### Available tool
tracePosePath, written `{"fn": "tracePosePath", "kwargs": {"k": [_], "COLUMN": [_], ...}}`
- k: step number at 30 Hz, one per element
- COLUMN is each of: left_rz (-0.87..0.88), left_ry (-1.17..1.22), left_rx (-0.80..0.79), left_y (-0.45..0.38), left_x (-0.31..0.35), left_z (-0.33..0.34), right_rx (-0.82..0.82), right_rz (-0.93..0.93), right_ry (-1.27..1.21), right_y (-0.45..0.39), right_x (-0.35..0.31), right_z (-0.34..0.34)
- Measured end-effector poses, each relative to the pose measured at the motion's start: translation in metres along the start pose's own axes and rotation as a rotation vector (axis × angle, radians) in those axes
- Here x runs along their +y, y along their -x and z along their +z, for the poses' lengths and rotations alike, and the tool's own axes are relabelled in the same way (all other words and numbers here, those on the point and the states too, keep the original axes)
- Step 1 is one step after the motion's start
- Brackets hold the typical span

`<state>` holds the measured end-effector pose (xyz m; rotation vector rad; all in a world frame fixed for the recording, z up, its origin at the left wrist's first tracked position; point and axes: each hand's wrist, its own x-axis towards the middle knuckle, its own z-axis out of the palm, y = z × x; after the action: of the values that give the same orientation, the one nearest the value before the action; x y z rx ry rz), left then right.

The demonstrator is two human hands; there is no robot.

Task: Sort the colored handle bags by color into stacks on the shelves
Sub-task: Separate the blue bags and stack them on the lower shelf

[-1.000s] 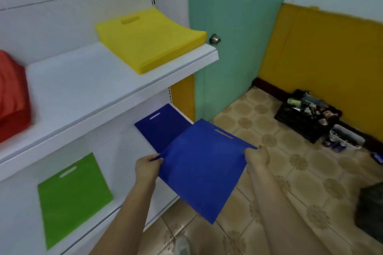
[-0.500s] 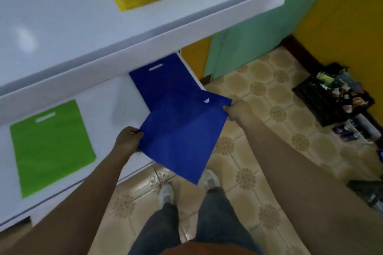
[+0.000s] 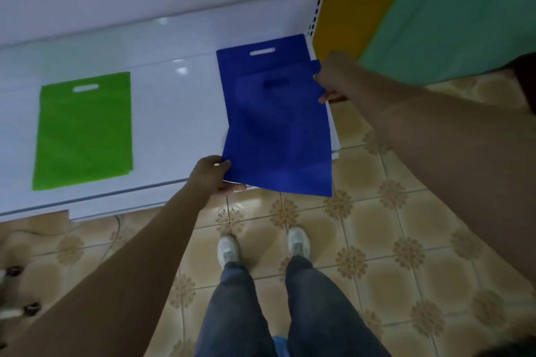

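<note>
While both hands pinch it, the blue bag [image 3: 278, 136] hangs flat, handle-slotted.

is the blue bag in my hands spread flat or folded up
Spread flat. The held blue bag shows its full rectangle and handle slot, with the left hand and right hand pinching opposite corners above the shelf.

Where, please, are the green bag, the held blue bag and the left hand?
green bag [image 3: 83, 130], head view, middle of its face
held blue bag [image 3: 278, 139], head view, centre panel
left hand [image 3: 210, 175], head view, back of hand
</note>
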<state>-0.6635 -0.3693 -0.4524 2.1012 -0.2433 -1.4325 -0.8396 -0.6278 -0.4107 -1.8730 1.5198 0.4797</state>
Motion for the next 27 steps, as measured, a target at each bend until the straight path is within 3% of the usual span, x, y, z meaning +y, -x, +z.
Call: {"fn": "tracePosePath", "kwargs": {"k": [1,3,6,10,16,20,27], "left_rz": [-0.006,0.0,0.02,-0.002,0.037,0.173,0.193], "left_ry": [0.031,0.118,0.247,0.331,0.061,-0.421,-0.386], "left_rx": [-0.012,-0.02,-0.015,0.055,0.16,0.374,0.349], "left_y": [-0.002,-0.009,-0.027,-0.056,-0.074,-0.079,-0.089], "left_x": [0.002,0.008,0.024,0.05,0.064,0.048,0.043], "left_z": [0.005,0.014,0.027,0.041,0.041,0.038,0.04], "right_rx": [0.084,0.169,0.212,0.103,0.014,0.069,0.098], "right_rz": [-0.181,-0.118,-0.137,-0.055,-0.029,-0.069,-0.003], "right_ry": [-0.005,-0.373,-0.339,-0.241,-0.228,-0.204,-0.145], "right_y": [-0.007,-0.009,-0.008,-0.013,-0.008,-0.01,-0.004], "right_x": [-0.001,-0.015,-0.012,0.02,0.057,0.064,0.061], "right_z": [0.002,-0.013,-0.011,0.032,0.085,0.101,0.108]}}
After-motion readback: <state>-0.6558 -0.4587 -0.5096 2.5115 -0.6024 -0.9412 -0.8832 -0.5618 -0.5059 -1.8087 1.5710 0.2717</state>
